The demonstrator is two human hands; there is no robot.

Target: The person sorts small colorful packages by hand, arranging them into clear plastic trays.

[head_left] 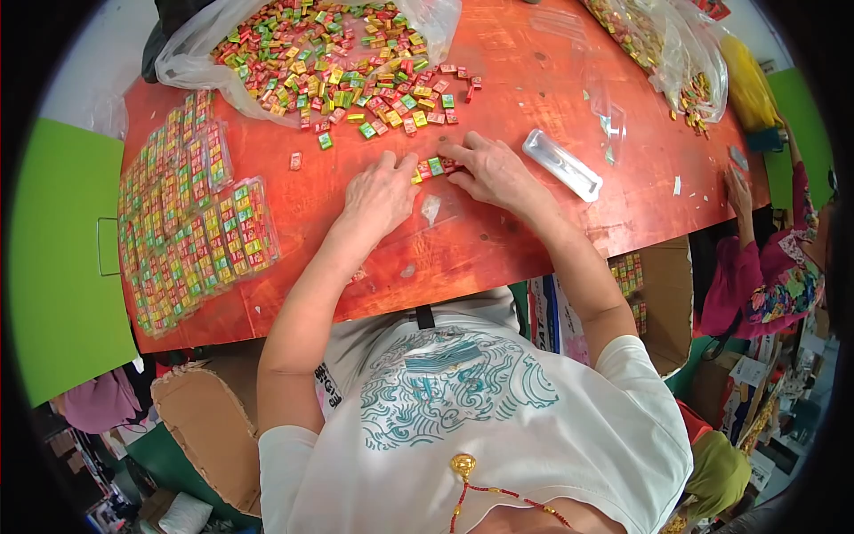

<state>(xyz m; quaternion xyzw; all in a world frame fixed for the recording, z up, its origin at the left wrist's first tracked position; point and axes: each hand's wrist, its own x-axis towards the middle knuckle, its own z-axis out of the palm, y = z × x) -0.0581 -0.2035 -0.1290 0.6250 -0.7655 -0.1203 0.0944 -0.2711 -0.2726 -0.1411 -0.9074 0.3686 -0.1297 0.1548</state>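
Between my two hands lies a short row of small red, green and yellow wrapped blocks (434,167) on the red tabletop. My left hand (381,191) closes its fingers on the row's left end. At the other end, my right hand (495,172) presses with bent fingers and thumb, partly hiding the blocks there. A transparent plastic tray (562,166) sits to the right of my right hand. Just below the row is a small whitish scrap (431,209). One loose block (295,161) rests left of my left hand.
A large heap of similar blocks (329,67) spills from an open plastic bag (231,82) at the far side. Filled transparent packs (191,214) cover the table's left. Another bag (698,62) stands far right, near a co-worker's hand (739,194). Cardboard boxes (209,418) stand below the near edge.
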